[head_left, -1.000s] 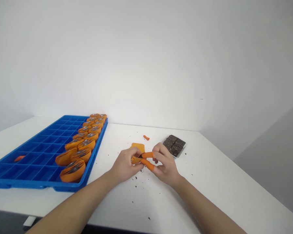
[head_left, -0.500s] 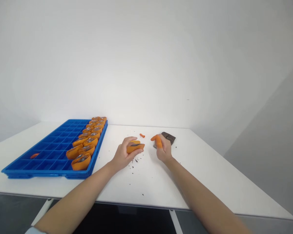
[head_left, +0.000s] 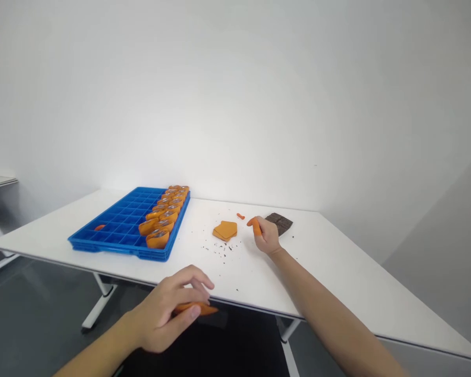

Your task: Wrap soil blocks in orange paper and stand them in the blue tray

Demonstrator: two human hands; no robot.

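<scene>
My left hand (head_left: 172, 306) is in front of the table's front edge, its fingers curled around a flat orange piece (head_left: 204, 309) that looks like leather or felt. Over the right part of the table, my right hand (head_left: 267, 235) is closed, with orange finger covers (head_left: 256, 226) on it. What it holds, if anything, is hidden. Just behind and beside it lies a dark brown slab with a grooved surface (head_left: 280, 222). Between the hands, a small stack of flat orange pieces (head_left: 225, 230) rests on the white table (head_left: 204, 264).
A blue compartment tray (head_left: 120, 248) stands on the left, its right columns filled with folded orange pieces (head_left: 157, 239) showing shiny grey inside. A small orange scrap (head_left: 99, 228) lies in a left compartment. Another orange finger cover (head_left: 240, 215) and dark crumbs (head_left: 224, 247) lie on the table.
My left hand has moved from the orange stack toward me and down past the table edge with an orange piece. My right hand stays near the slab. The view has shifted.
</scene>
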